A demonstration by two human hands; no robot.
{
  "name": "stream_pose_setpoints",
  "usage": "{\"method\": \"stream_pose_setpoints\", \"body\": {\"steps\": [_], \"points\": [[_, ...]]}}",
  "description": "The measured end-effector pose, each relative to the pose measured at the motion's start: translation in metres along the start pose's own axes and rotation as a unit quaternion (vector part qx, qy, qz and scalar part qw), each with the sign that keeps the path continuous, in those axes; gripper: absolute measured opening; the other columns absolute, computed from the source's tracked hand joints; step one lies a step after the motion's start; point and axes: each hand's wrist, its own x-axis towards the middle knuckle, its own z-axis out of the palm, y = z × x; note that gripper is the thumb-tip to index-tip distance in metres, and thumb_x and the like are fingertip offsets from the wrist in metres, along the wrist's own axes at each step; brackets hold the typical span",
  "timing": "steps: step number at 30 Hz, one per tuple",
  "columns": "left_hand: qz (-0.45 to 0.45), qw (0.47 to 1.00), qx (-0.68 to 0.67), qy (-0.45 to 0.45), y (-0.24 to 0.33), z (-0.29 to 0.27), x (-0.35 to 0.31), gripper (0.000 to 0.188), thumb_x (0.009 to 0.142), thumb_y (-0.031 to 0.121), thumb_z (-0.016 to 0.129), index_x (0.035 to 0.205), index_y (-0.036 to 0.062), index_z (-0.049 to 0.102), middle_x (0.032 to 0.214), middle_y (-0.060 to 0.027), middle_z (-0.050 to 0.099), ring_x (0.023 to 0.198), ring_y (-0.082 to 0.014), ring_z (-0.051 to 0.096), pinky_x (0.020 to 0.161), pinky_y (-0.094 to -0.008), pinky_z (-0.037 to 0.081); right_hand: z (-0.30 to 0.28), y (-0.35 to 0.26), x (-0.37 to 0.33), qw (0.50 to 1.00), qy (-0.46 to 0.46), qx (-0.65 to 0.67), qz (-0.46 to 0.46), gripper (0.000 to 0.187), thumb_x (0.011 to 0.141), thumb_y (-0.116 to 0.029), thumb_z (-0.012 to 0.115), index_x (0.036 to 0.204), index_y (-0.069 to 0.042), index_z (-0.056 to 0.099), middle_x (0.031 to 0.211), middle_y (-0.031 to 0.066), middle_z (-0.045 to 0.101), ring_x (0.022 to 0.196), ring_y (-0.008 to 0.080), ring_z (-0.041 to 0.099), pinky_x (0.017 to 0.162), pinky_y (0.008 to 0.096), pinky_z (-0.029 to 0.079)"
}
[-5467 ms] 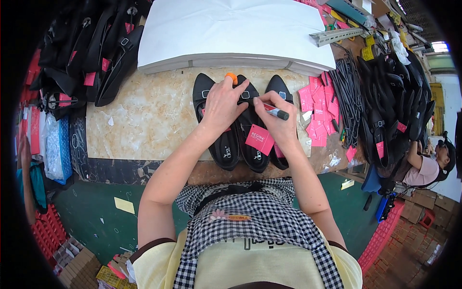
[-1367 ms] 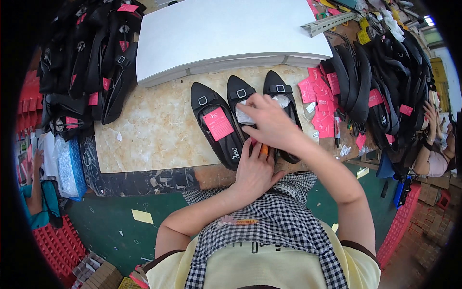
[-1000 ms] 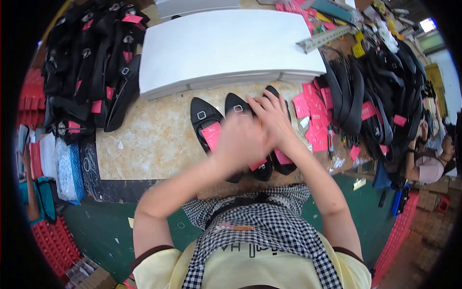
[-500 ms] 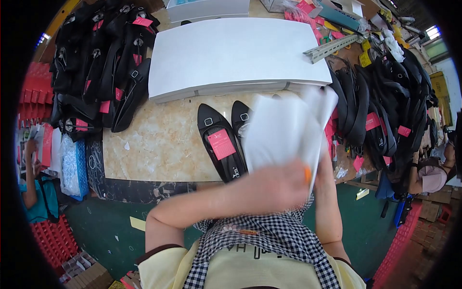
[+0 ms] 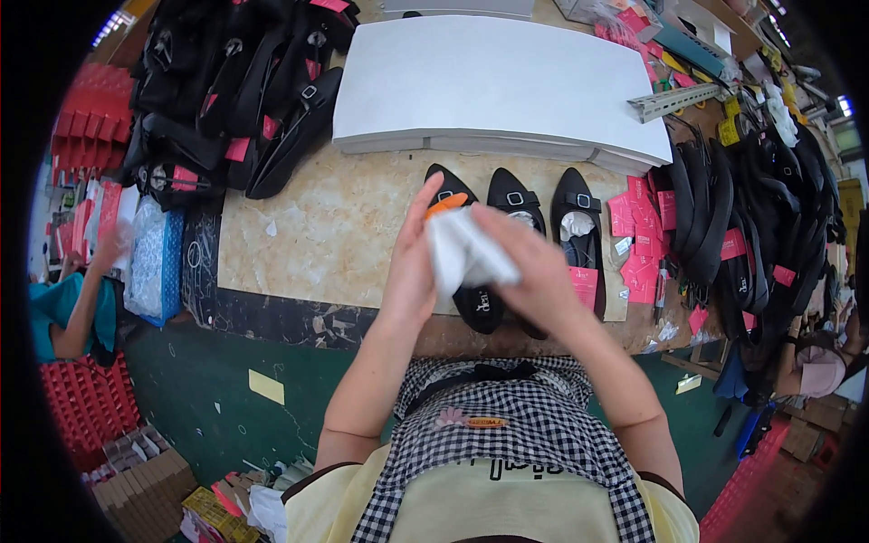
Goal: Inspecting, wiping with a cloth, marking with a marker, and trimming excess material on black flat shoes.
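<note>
A crumpled sheet of white paper [image 5: 466,252] is pressed between my two hands above the table. My left hand [image 5: 412,267] is against its left side, fingers pointing up, with an orange cover [image 5: 445,206] on one digit. My right hand [image 5: 536,262] wraps round the paper's right side, blurred by motion. Below and behind my hands lie three black pointed flat shoes with square buckles: a left shoe [image 5: 480,312], partly hidden, a middle shoe [image 5: 512,185] and a right shoe [image 5: 577,187]. White paper shows inside the middle and right ones; a pink tag [image 5: 584,286] lies on the right one.
A thick stack of white paper [image 5: 507,81] lies at the back, with a metal strip [image 5: 674,101] on its right end. Black shoes [image 5: 294,136] pile up at left, more black shoes [image 5: 756,199] at right. Loose pink tags [image 5: 641,240] lie beside the shoes. Other people work at both sides.
The white sheet, spread out before, is now crumpled into a small bundle. My left hand has moved back left from across my body, and the third shoe has come into view.
</note>
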Motion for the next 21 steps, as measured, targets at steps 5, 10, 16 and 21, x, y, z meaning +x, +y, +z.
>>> {"method": "stream_pose_setpoints", "body": {"steps": [5, 10, 16, 21], "points": [[0.198, 0.610, 0.759, -0.108, -0.033, -0.015, -0.032, 0.070, 0.093, 0.056, 0.049, 0.131, -0.0017, 0.056, 0.136, -0.0211, 0.053, 0.134, -0.0316, 0.044, 0.113, -0.0468, 0.030, 0.004, 0.034, 0.025, 0.825, 0.113, 0.440, 0.337, 0.032, 0.081, -0.010, 0.068, 0.112, -0.004, 0.067, 0.111, 0.0171, 0.065, 0.098, 0.0311, 0.065, 0.085, 0.0329, 0.053], [0.192, 0.641, 0.725, -0.163, -0.050, -0.001, -0.073, 0.074, 0.086, 0.061, 0.055, 0.119, -0.0047, 0.064, 0.121, -0.0222, 0.060, 0.122, -0.0339, 0.049, 0.113, -0.0561, 0.021, 0.056, 0.035, 0.013, 0.959, -0.067, -0.276, -0.014, 0.017, 0.074, -0.010, 0.064, 0.088, -0.003, 0.069, 0.093, 0.0113, 0.053, 0.090, 0.0268, 0.057, 0.074, 0.0384, 0.049], [0.189, 0.631, 0.733, -0.171, -0.054, 0.000, -0.068, 0.058, 0.083, 0.048, 0.065, 0.110, -0.0024, 0.069, 0.117, -0.0223, 0.063, 0.118, -0.0323, 0.051, 0.111, -0.0555, 0.025, 0.067, 0.034, 0.036, 0.965, -0.108, -0.237, 0.011, 0.028, 0.073, -0.019, 0.070, 0.095, -0.002, 0.065, 0.104, 0.0133, 0.055, 0.098, 0.0291, 0.055, 0.082, 0.0363, 0.047], [0.217, 0.614, 0.741, -0.165, -0.056, 0.009, -0.070, 0.053, 0.081, 0.043, 0.069, 0.108, -0.0030, 0.069, 0.122, -0.0237, 0.062, 0.115, -0.0337, 0.052, 0.111, -0.0559, 0.025, 0.049, 0.067, 0.055, 0.950, -0.131, -0.259, 0.117, 0.067, 0.073, -0.035, 0.078, 0.126, -0.002, 0.055, 0.115, 0.0145, 0.059, 0.108, 0.0298, 0.056, 0.097, 0.0435, 0.042]]}}
